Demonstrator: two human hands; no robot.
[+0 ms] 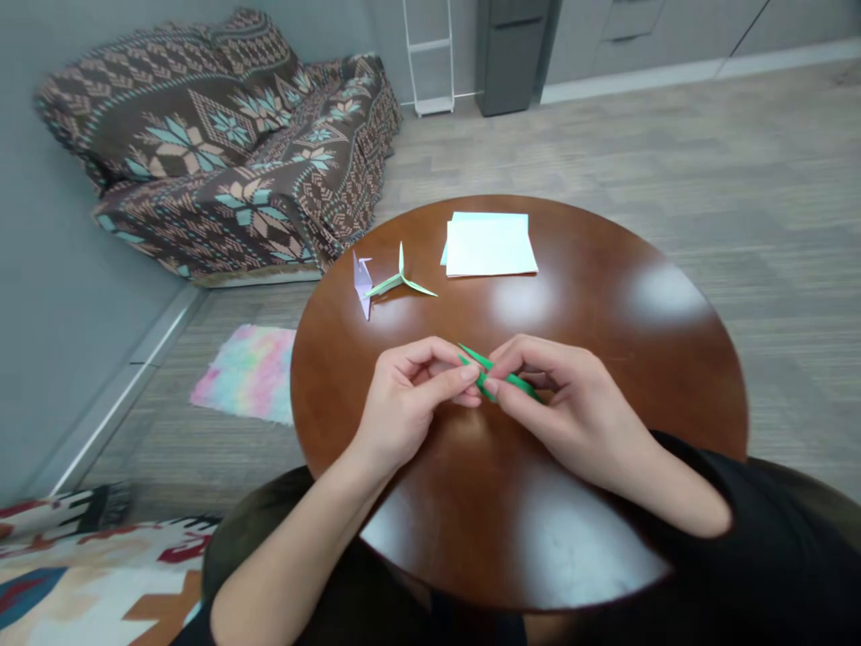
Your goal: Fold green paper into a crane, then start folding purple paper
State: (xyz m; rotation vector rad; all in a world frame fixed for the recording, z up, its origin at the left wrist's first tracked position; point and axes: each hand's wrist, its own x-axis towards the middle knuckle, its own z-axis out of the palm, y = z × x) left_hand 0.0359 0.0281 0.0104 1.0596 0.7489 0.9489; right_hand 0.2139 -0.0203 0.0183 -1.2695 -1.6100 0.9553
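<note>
Between my two hands, above the middle of the round table, is a piece of folded green paper [517, 384] with narrow pointed ends. My left hand [418, 386] pinches its left part between thumb and fingertips. From the other side, my right hand [561, 388] grips it with thumb and index finger, covering much of its right part. One thin green point sticks up past my left fingertips. Beyond my left hand, a light purple origami crane [361, 285] lies against a pale green folded paper figure [402, 279] with three slender arms.
A stack of pale paper sheets [491, 248] lies toward the far side of the brown round table [625, 359]. Past the table are a patterned covered sofa [256, 161], a fluffy pastel mat [248, 372] and a white ladder-like rack [430, 45].
</note>
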